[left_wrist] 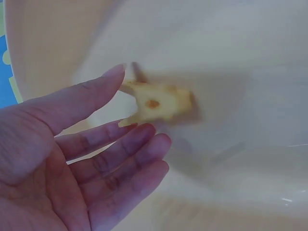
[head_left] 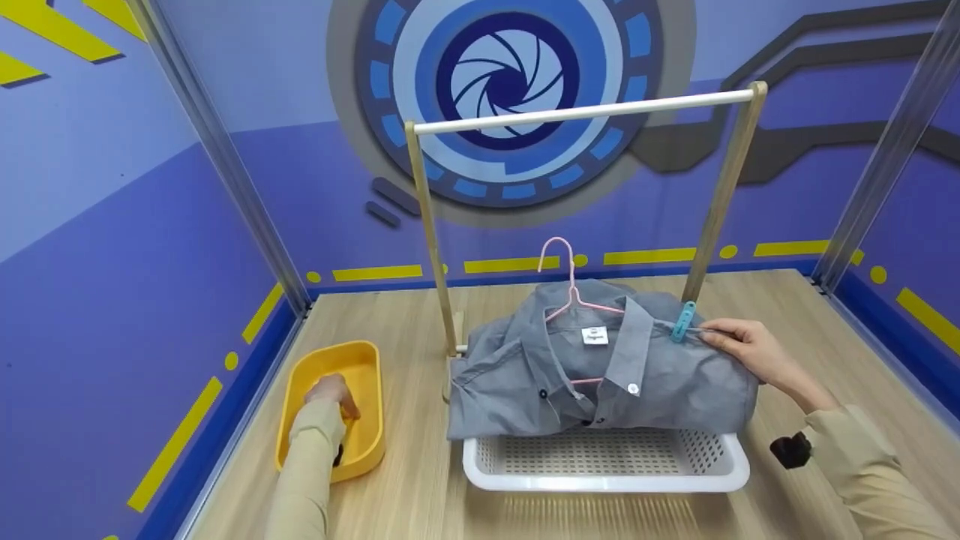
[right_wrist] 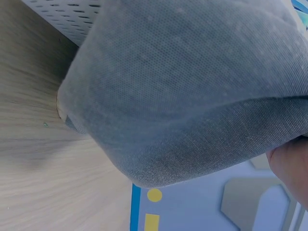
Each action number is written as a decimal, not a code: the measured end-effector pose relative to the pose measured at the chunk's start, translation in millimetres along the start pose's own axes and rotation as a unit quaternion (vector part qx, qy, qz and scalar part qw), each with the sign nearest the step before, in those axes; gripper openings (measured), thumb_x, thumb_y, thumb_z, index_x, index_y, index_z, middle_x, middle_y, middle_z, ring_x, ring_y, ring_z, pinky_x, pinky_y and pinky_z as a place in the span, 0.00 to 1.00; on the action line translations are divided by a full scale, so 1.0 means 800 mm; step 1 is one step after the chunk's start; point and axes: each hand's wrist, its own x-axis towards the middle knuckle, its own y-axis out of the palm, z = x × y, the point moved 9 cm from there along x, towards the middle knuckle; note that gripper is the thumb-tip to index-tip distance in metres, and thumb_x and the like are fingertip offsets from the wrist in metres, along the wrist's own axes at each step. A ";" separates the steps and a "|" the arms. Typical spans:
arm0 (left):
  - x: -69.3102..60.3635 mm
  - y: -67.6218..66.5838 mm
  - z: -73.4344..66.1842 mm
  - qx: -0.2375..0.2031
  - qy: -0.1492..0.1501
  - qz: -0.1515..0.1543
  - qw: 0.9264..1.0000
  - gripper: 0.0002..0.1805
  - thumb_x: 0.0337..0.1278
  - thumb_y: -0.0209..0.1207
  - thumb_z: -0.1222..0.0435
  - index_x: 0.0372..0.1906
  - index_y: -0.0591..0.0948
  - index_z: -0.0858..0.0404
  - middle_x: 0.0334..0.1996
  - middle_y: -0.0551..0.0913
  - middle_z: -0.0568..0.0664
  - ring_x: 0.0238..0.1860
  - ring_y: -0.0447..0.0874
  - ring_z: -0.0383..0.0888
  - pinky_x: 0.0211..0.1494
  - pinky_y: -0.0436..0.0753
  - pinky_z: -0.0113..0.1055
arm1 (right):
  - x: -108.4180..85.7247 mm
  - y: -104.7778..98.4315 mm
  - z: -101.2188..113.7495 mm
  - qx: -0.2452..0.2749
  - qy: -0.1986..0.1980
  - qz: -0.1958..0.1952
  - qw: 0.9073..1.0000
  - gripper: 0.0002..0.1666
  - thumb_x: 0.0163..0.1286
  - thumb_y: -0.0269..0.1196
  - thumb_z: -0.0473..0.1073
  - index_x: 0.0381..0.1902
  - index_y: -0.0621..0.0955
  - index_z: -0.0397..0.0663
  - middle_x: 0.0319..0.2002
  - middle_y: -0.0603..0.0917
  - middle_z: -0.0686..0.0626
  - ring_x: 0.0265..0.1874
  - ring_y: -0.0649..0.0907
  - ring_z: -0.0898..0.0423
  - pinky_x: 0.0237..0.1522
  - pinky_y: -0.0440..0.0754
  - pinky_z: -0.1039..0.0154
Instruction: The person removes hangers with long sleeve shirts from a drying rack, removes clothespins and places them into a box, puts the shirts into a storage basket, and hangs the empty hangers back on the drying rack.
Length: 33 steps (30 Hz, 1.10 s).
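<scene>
A grey collared shirt lies bunched over a white basket, with a pink hanger inside its neck. A blue clothespin clips the shirt's shoulder on the right side. Just beside that clip, my right hand pinches the shoulder cloth. In the right wrist view, grey cloth fills most of the picture and only a bit of the hand shows at the right edge. My left hand reaches into a yellow bin. The left wrist view has its thumb and index finger on the handle ends of a yellow clothespin.
Behind the shirt stands a wooden rack with a white crossbar. Purple printed panels enclose the wooden table at the back and sides. A metal post rises at the left back corner.
</scene>
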 end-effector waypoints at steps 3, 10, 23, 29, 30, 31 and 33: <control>0.001 -0.001 0.001 -0.002 0.004 0.000 1.000 0.15 0.32 0.72 0.65 0.28 0.80 0.69 0.25 0.76 0.53 0.29 0.72 0.49 0.36 0.75 0.42 | 0.000 0.000 -0.002 -0.004 0.002 0.002 1.000 0.08 0.63 0.56 0.29 0.39 0.80 0.30 0.36 0.82 0.51 0.35 0.78 0.66 0.35 0.71 0.76; 0.004 -0.006 0.003 -0.009 0.007 -0.004 1.000 0.18 0.39 0.69 0.65 0.35 0.79 0.72 0.27 0.77 0.55 0.32 0.74 0.51 0.38 0.75 0.44 | -0.001 0.000 -0.005 -0.008 0.013 0.008 1.000 0.09 0.64 0.56 0.31 0.39 0.80 0.31 0.37 0.81 0.55 0.36 0.78 0.66 0.36 0.71 0.75; 0.004 -0.039 -0.010 -0.016 0.009 -0.037 0.999 0.17 0.44 0.66 0.63 0.34 0.78 0.72 0.25 0.78 0.57 0.26 0.77 0.50 0.31 0.75 0.44 | 0.000 0.001 -0.003 -0.008 0.006 0.007 1.000 0.08 0.64 0.57 0.31 0.38 0.80 0.32 0.36 0.81 0.54 0.34 0.78 0.65 0.36 0.71 0.75; 0.009 -0.043 -0.033 -0.020 0.028 -0.032 0.999 0.14 0.49 0.64 0.62 0.32 0.78 0.70 0.25 0.79 0.57 0.27 0.79 0.51 0.29 0.76 0.40 | 0.000 0.000 -0.004 -0.008 0.005 0.005 1.000 0.08 0.63 0.57 0.32 0.38 0.80 0.32 0.36 0.81 0.55 0.35 0.78 0.65 0.36 0.71 0.75; 0.010 -0.043 -0.037 -0.022 0.030 -0.029 0.999 0.13 0.49 0.64 0.62 0.32 0.78 0.70 0.24 0.78 0.56 0.27 0.79 0.51 0.29 0.76 0.40 | 0.000 0.000 -0.004 -0.008 0.005 0.004 1.000 0.08 0.63 0.57 0.31 0.38 0.80 0.32 0.36 0.81 0.55 0.35 0.78 0.65 0.36 0.71 0.75; 0.011 -0.043 -0.042 -0.022 0.035 -0.026 0.999 0.13 0.50 0.63 0.62 0.32 0.78 0.69 0.24 0.78 0.56 0.27 0.79 0.51 0.28 0.76 0.39 | 0.000 0.000 -0.005 -0.008 0.005 0.004 1.000 0.08 0.63 0.57 0.31 0.38 0.80 0.32 0.36 0.81 0.55 0.35 0.78 0.65 0.36 0.71 0.75; 0.011 -0.044 -0.053 -0.022 0.046 -0.026 0.998 0.12 0.51 0.63 0.61 0.31 0.78 0.68 0.23 0.77 0.55 0.26 0.78 0.49 0.28 0.76 0.38 | 0.000 0.000 -0.004 -0.009 0.003 0.004 1.000 0.08 0.63 0.57 0.31 0.38 0.80 0.32 0.36 0.81 0.56 0.35 0.78 0.65 0.36 0.71 0.75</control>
